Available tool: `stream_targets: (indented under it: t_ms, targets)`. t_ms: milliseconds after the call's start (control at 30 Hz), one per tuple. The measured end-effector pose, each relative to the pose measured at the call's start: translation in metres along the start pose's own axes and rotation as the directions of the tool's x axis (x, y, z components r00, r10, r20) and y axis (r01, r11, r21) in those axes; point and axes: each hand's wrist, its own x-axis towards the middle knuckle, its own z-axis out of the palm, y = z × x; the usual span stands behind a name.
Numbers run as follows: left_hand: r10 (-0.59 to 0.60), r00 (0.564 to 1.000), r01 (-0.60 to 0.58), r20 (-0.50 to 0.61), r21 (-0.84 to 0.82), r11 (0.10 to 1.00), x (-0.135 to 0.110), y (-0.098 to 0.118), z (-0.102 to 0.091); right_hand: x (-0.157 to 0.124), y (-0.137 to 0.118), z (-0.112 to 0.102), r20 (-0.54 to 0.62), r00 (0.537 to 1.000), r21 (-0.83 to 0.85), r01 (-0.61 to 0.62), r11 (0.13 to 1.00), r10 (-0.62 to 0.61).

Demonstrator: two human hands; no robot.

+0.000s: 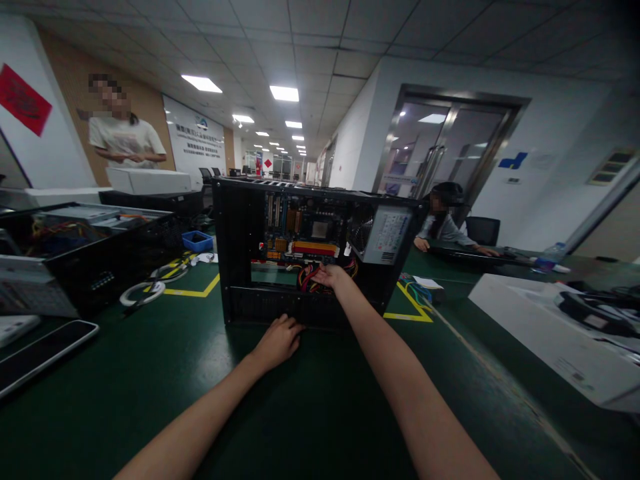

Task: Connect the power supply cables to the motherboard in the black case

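Observation:
A black computer case [300, 307] stands on the green table with its open side facing me. Inside it are a motherboard [280, 223], red and yellow memory slots [314, 249] and a power supply [387, 235] at the upper right. My right hand [329, 275] reaches into the case, its fingers closed on a bundle of coloured power cables [311, 280]. Low at the front, my left hand [277, 341] lies on the table with bent fingers against the case's bottom edge; its fingertips are partly hidden.
Another opened case [120, 267] lies at the left, near white coiled cables [143, 292], a blue tray [197, 240] and a phone-like device [45, 357]. A white box [555, 340] stands at the right. One person [127, 143] stands back left; another [445, 220] sits beyond the case.

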Motion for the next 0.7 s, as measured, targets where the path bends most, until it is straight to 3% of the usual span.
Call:
stream_targets:
  t_ms: [700]
  targets:
    - [-0.004, 1.0, 0.004, -0.003, -0.01, 1.0, 0.0007, 0.0005, 0.0012, -0.0037, 0.0039, 0.0013, 0.022, 0.998, -0.207, 0.059, 0.977, -0.055]
